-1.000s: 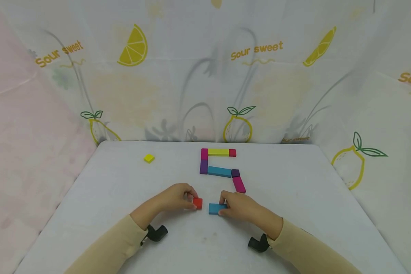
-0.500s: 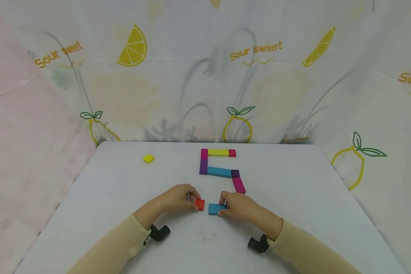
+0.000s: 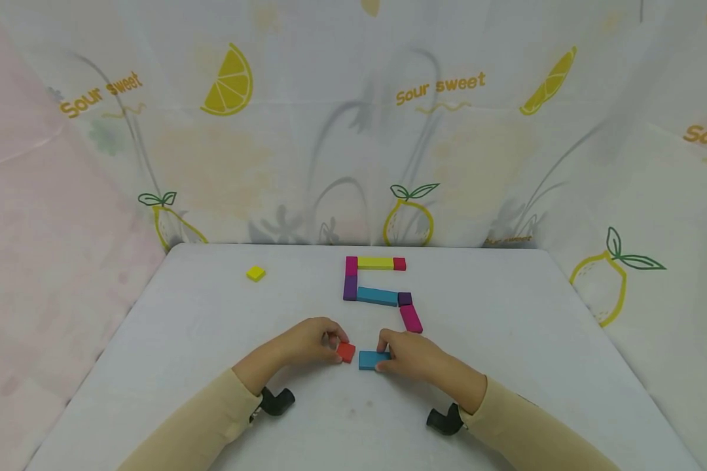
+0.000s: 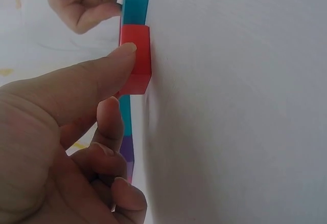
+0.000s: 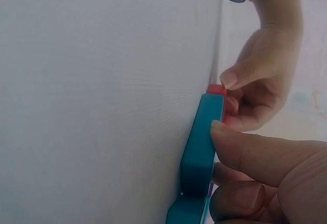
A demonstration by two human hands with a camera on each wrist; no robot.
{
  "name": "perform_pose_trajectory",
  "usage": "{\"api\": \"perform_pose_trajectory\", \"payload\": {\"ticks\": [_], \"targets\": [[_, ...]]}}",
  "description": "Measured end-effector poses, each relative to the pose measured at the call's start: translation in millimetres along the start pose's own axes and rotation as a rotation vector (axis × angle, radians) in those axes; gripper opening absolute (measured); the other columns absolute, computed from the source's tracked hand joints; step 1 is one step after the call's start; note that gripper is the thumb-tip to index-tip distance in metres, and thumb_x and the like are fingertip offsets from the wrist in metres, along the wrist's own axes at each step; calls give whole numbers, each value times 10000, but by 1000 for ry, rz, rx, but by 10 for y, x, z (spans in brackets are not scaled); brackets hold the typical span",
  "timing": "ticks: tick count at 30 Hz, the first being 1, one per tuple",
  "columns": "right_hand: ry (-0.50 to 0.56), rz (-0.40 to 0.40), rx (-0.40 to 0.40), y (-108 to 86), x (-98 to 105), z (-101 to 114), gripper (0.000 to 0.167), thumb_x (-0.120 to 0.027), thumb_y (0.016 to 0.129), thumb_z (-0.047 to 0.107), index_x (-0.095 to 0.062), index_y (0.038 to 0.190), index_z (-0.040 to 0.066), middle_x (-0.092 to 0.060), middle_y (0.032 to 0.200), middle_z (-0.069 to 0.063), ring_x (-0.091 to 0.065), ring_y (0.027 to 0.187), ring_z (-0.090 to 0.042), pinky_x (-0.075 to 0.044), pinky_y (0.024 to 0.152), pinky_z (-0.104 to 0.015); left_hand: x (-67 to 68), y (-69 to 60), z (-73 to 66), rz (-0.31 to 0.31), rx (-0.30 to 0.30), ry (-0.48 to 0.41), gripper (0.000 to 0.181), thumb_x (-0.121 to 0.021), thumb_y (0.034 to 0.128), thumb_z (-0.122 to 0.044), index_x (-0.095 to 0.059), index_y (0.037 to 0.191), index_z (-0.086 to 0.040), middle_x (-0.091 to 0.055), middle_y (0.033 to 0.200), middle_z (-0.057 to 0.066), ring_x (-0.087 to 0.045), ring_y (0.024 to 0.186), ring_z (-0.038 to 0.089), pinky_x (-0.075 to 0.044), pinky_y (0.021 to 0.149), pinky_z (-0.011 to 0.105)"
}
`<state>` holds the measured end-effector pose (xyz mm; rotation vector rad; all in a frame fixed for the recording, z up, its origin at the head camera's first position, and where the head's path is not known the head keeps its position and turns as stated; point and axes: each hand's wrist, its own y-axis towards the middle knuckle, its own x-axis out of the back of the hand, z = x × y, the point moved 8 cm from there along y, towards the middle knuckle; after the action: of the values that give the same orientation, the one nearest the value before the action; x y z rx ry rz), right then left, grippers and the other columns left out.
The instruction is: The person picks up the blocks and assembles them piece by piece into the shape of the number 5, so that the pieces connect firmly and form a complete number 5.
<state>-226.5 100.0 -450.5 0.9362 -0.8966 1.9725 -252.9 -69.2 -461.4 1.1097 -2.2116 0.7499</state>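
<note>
My left hand (image 3: 312, 340) pinches a small red block (image 3: 345, 352) between thumb and fingers, low over the white table. A narrow gap parts it from the left end of a blue block (image 3: 371, 360), which my right hand (image 3: 415, 354) grips by thumb and fingers. The thumb lies on the red block (image 4: 137, 63) in the left wrist view. In the right wrist view, the blue block (image 5: 200, 142) lies flat, and another blue piece (image 5: 186, 211) meets its near end. From the head, my right hand hides that part.
Behind my hands, an angular line of blocks includes yellow (image 3: 376, 263), purple (image 3: 350, 288), blue (image 3: 378, 296) and magenta (image 3: 411, 318) pieces. A lone yellow block (image 3: 256, 273) lies at the back left. A lemon-print cloth (image 3: 330, 131) hangs behind the white table (image 3: 182, 314).
My left hand has slid slightly right with the red block, narrowing the gap to the blue one. The red block has turned a little. My right hand has stayed put.
</note>
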Motion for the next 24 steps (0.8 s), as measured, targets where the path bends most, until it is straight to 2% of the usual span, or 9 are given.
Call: {"api": "perform_pose_trajectory", "payload": {"ticks": [24], "targets": [[-2, -6, 17, -6, -6, 2, 260, -798, 867, 263, -624, 1022, 147, -523, 682, 18, -501, 636, -134, -418, 576, -276, -62, 25, 0, 36, -48, -32, 267, -824, 845, -218, -724, 1093, -223, -582, 870, -38, -531, 828, 159, -452, 677, 298]]}}
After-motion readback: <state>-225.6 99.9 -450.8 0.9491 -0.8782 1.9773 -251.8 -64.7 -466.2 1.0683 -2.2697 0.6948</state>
